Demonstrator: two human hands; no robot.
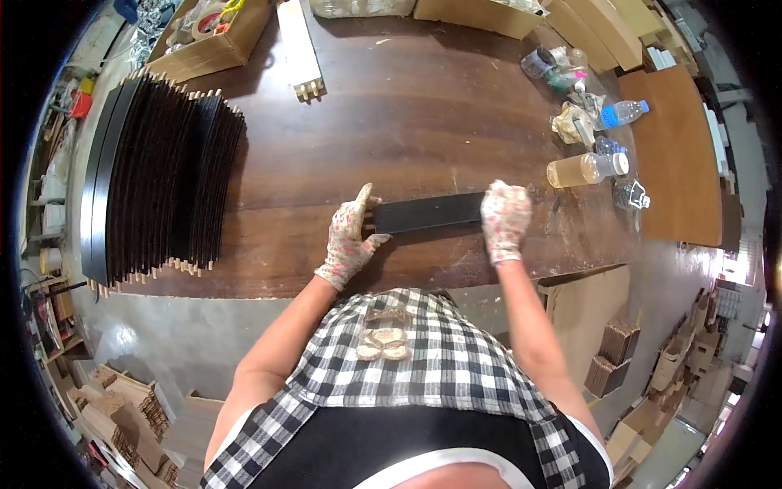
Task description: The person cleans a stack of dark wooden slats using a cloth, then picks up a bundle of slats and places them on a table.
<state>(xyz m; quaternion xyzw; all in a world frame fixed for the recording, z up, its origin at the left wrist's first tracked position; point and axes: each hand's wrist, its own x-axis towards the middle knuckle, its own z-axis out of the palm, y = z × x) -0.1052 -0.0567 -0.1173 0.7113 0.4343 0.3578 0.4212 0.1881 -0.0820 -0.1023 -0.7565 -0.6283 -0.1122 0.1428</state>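
Cardboard box [216, 60] far left; brown table [407, 106]; right side, white-capped bottle [577, 170], blue-capped bottle [624, 113].

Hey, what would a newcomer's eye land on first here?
Probably the packed row of black boards on the left of the brown table. Next, the single black board near the front edge, with the gloved left hand at its left end and the gloved right hand over the other.

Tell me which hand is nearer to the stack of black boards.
Left. The left hand is to the right of the stack of black boards, apart from it. The right hand is farther right, at the single board's other end.
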